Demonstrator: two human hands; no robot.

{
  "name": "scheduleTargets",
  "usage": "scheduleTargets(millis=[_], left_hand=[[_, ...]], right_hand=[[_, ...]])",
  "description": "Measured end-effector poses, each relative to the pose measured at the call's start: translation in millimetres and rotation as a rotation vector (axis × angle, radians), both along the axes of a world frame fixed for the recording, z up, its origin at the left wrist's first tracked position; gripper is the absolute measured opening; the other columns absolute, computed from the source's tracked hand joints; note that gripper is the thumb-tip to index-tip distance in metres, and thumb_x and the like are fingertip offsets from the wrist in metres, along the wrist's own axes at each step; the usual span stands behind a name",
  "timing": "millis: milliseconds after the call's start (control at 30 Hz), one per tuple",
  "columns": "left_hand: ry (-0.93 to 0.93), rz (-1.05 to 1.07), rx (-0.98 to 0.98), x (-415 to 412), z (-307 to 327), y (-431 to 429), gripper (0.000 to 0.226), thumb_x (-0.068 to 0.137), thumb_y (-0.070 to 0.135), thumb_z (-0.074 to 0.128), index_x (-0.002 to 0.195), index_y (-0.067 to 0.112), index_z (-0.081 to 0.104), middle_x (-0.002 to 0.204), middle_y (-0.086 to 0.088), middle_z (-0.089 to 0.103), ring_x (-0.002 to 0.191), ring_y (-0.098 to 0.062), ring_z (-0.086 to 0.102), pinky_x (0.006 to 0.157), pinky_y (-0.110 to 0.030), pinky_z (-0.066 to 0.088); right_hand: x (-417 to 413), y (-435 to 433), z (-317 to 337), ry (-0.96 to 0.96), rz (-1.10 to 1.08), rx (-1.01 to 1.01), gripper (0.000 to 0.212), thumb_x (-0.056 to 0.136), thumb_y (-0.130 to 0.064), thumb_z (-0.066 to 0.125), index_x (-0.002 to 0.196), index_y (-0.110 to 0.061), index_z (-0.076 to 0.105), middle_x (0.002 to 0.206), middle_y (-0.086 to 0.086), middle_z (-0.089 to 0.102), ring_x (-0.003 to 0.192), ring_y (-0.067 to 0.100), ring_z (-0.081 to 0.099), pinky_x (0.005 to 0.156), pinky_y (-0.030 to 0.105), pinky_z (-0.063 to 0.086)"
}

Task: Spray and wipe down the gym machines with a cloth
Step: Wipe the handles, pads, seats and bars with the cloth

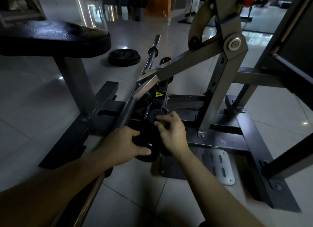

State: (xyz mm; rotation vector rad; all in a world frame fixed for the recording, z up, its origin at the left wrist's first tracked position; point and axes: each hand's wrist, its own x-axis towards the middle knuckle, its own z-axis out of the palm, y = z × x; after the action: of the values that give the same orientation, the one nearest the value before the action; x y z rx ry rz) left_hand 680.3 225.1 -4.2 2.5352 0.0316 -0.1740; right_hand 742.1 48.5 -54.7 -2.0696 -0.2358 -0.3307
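Note:
The grey gym machine (218,91) stands on the tiled floor in front of me, its slanted lever arm (177,69) running down to a black padded roller (147,133) low at the centre. My left hand (125,142) grips the near end of that roller, thumb on its round end. My right hand (172,132) pinches a small dark greenish piece, seemingly the cloth (163,123), against the roller's round dark end cap (155,116). Most of the cloth is hidden by my fingers. No spray bottle is in view.
A black padded seat (54,39) on a grey post is at the upper left. A weight plate (124,57) and a curved barbell (152,54) lie on the floor behind the machine. The black base frame (254,142) and a grey foot plate (218,165) spread to the right.

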Motion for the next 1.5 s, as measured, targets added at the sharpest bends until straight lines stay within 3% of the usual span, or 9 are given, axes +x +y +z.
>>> scheduleTargets(millis=[200,300,500,633,767,933,1067,1167,1500], left_hand=[[-0.016,-0.021,0.03,-1,0,2,0.09,0.067,0.044,0.092,0.145,0.016,0.056,0.139,0.002,0.064,0.119,-0.008,0.063,0.092,-0.017,0.048],[-0.051,-0.028,0.019,-5,-2,0,0.08,0.073,0.04,0.09,0.142,0.015,0.058,0.13,0.001,0.069,0.113,-0.008,0.065,0.087,-0.015,0.048],[-0.066,-0.016,0.014,-8,-7,2,0.086,0.077,0.043,0.086,0.149,0.016,0.05,0.138,-0.002,0.064,0.125,-0.014,0.061,0.105,-0.028,0.048],[-0.073,-0.029,0.033,-5,-5,-1,0.082,0.075,0.042,0.088,0.145,0.015,0.054,0.124,-0.002,0.071,0.117,-0.013,0.065,0.091,-0.021,0.048],[-0.058,-0.038,0.067,-1,-4,0,0.085,0.07,0.047,0.09,0.142,0.014,0.058,0.133,-0.001,0.067,0.119,-0.013,0.064,0.097,-0.024,0.051],[-0.046,-0.057,0.112,2,-3,1,0.093,0.068,0.052,0.09,0.146,0.016,0.054,0.142,-0.001,0.061,0.126,-0.014,0.06,0.103,-0.029,0.05],[-0.054,-0.064,0.108,0,-1,1,0.089,0.072,0.048,0.088,0.147,0.016,0.053,0.14,0.0,0.063,0.121,-0.013,0.063,0.098,-0.027,0.051],[-0.051,-0.059,0.115,-1,3,-2,0.083,0.073,0.046,0.088,0.144,0.017,0.056,0.129,0.0,0.069,0.114,-0.014,0.066,0.094,-0.026,0.052],[-0.062,-0.063,0.187,-3,12,-6,0.07,0.072,0.052,0.087,0.13,0.019,0.068,0.126,0.001,0.07,0.111,-0.016,0.067,0.091,-0.029,0.053]], right_hand=[[-48,-15,-9,-0.019,0.165,0.051,0.017,0.088,-0.014,0.077,0.104,-0.018,0.079,0.089,-0.013,0.053,0.087,0.005,0.061,0.082,0.017,0.048],[-4,-7,-8,-0.063,0.057,-0.011,0.016,0.091,-0.022,0.075,0.106,-0.022,0.078,0.098,-0.007,0.055,0.096,0.014,0.061,0.087,0.031,0.052],[68,10,-2,-0.006,-0.174,-0.101,0.027,0.098,-0.028,0.068,0.122,-0.02,0.074,0.113,0.007,0.053,0.109,0.028,0.059,0.091,0.04,0.053],[25,8,-11,-0.039,-0.143,-0.009,0.027,0.099,-0.022,0.066,0.124,-0.015,0.073,0.104,0.001,0.05,0.099,0.018,0.058,0.09,0.032,0.051],[-50,-3,-23,-0.046,-0.041,0.091,0.024,0.096,-0.015,0.071,0.12,-0.017,0.076,0.094,-0.008,0.049,0.089,0.004,0.056,0.082,0.015,0.044],[-54,-8,-22,-0.08,0.044,0.06,0.026,0.094,-0.024,0.069,0.117,-0.017,0.077,0.096,-0.009,0.051,0.093,0.008,0.059,0.086,0.017,0.048],[34,3,-10,-0.05,-0.095,-0.017,0.025,0.098,-0.024,0.067,0.121,-0.018,0.075,0.106,0.0,0.055,0.103,0.021,0.061,0.09,0.031,0.05],[67,11,-4,0.046,-0.204,-0.002,0.029,0.1,-0.026,0.064,0.126,-0.018,0.073,0.116,0.007,0.057,0.111,0.025,0.06,0.088,0.026,0.043],[-74,-4,-29,0.066,-0.067,0.285,0.028,0.093,-0.009,0.074,0.12,-0.017,0.072,0.091,-0.003,0.06,0.087,-0.002,0.061,0.083,0.01,0.044]])
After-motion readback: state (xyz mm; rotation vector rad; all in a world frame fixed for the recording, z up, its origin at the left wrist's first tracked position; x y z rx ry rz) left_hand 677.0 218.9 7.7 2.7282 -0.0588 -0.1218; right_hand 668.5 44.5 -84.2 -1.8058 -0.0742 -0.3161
